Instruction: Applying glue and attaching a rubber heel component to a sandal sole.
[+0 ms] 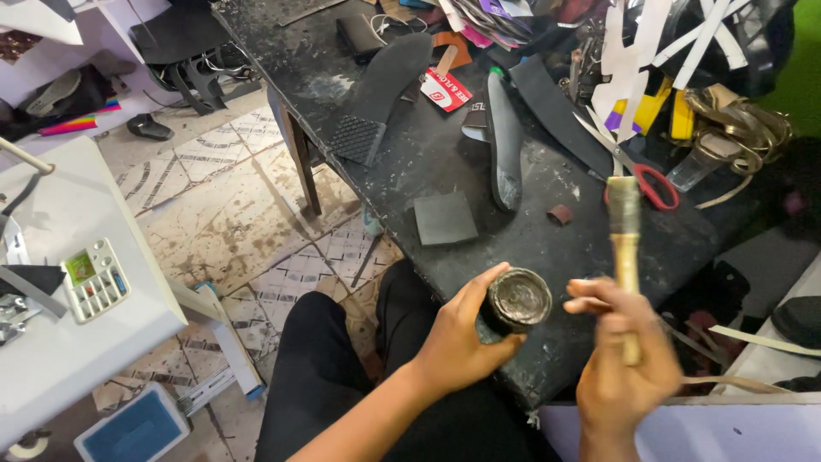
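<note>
Head view. A red, rectangular label card [445, 90] with white print lies tilted on the dark, stained tabletop [479, 162], just beside a black shoe sole [380, 90] with a ribbed heel patch. A second black sole [505, 145] lies near the card's right side, long axis running away from the viewer. A square black pad [445, 218] lies flat nearer the tabletop's front edge. Red-handled scissors [646, 180] rest to the right, beside white strips and yellow pieces.

The left hand [462, 342] is closed around a small round tin [517, 299], fingers wrapped on its side, thumb along the rim. The tin is dark, open-topped, and holds a dull, glossy grey-brown paste; it sits at the front edge of the tabletop, above the person's lap.

The right hand [624, 359] is closed in a fist around the wooden handle of a brush [624, 231]. The brush points upright, bristles uppermost and caked grey. It stands just right of the tin, apart from it.
</note>
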